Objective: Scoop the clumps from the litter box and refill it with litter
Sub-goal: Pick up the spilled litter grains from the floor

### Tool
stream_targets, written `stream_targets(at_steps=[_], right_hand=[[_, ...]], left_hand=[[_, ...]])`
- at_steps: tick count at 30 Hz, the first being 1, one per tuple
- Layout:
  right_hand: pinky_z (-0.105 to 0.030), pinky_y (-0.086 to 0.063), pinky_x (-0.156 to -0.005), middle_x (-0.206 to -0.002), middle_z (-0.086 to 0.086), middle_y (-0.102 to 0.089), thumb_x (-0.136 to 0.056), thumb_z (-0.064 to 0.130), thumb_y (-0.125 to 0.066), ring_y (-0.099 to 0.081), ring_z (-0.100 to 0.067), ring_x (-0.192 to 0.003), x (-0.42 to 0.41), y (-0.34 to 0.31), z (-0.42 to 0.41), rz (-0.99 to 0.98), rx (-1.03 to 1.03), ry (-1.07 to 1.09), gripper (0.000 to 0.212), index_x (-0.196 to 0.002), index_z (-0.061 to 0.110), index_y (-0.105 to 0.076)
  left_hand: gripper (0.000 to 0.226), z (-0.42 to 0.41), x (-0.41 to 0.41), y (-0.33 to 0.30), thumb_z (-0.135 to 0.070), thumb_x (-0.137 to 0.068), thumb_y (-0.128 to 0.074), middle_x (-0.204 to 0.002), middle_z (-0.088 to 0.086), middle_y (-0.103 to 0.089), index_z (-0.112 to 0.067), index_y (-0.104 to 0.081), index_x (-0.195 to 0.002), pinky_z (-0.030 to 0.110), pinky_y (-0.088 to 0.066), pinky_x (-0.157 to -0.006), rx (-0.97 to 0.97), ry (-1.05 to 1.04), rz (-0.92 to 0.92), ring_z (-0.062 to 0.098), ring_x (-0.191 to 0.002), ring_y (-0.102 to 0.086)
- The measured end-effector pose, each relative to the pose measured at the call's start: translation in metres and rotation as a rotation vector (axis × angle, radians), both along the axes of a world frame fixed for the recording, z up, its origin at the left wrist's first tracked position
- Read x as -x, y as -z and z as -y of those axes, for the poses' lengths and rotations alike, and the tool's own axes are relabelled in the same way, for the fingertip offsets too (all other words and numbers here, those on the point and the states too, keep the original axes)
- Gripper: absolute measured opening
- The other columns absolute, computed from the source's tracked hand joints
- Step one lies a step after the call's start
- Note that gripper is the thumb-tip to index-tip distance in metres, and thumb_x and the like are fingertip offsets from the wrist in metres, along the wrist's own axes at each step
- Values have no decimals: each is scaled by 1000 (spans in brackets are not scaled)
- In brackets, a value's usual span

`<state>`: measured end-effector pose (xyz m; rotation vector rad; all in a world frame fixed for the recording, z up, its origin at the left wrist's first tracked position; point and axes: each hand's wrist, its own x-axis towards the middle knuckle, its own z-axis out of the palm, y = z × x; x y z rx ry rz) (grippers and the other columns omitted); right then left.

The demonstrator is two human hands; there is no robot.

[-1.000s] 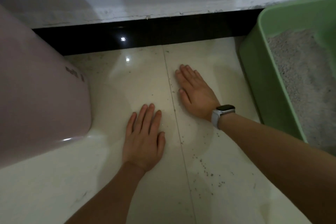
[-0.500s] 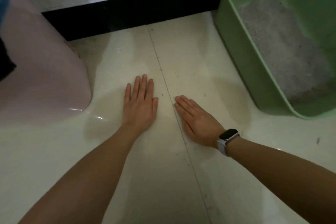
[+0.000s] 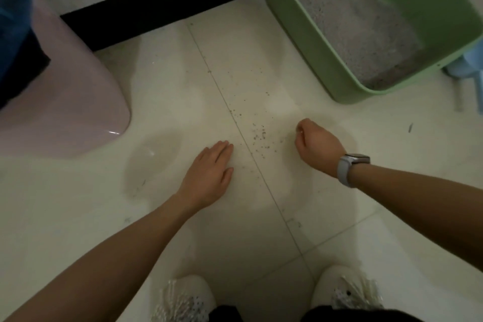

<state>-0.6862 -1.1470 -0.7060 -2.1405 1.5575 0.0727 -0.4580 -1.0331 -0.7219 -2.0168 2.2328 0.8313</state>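
The green litter box (image 3: 308, 23) stands on the floor at the upper right, with grey litter (image 3: 358, 23) inside. My left hand (image 3: 209, 170) lies flat on the pale tile, fingers together, holding nothing. My right hand (image 3: 317, 145), with a watch on its wrist, is curled with the fingers folded under, below and left of the box. Nothing shows in its grip. Scattered litter grains (image 3: 258, 136) lie on the tile between the two hands. No scoop is in view.
A pink rounded bin (image 3: 65, 102) stands at the left, with something blue (image 3: 13, 15) above it. A black skirting board (image 3: 162, 5) runs along the wall. A pale blue object (image 3: 467, 65) sits behind the box's right corner. My two white shoes (image 3: 183, 298) are at the bottom.
The view has pulled back and tilted down, so my shoes now show. Both hands have drawn back toward me. My right hand has gone from flat on the tile to curled.
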Motion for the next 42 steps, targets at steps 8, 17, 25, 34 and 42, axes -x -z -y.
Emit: stream_targets(at_steps=[8,17,25,34,42], right_hand=[[-34,-35,-69,-109,-17,-61,-96,49,-18,-58,-34,-93,-36,8,6,-310,-81,-86,56,-111,5,-49],[-32,-32,-68,-103,-12,-63,-94,54,-25,-60,-28,-93,-82,20,-13,-450,86,-402,55,-110,6,-48],[-18,-39,-51,-37,3,-51,-44,28,-77,-47,-13,-32,-80,20,-21,-464,221,-450,25,-51,20,-55],[-17,-13,-51,-27,3,-41,-52,16,-31,-37,-11,-21,-73,25,-19,-330,151,-547,23,-40,16,-51],[-33,-34,-68,-110,-20,-63,-95,6,-29,-60,-36,-97,-64,13,-11,-278,-28,-499,26,-115,-2,-45]], left_hand=[[54,-16,-15,-14,-37,-85,-31,-118,15,-57,-4,-53,-122,43,-42,-90,1,-106,87,34,-108,-54],[44,-10,-15,-17,-30,-94,-42,-134,8,-43,-12,-39,-135,36,-31,-97,-15,-158,107,26,-121,-38],[44,5,-11,-20,-30,-94,-42,-128,11,-45,-12,-40,-134,38,-36,-93,-42,-141,139,29,-115,-42],[47,19,-3,-18,-34,-95,-36,-129,8,-43,-16,-31,-138,36,-36,-94,-47,-145,153,26,-116,-41],[47,13,-5,-15,-34,-94,-40,-129,7,-44,-17,-33,-137,37,-34,-96,-18,-146,127,26,-116,-41]])
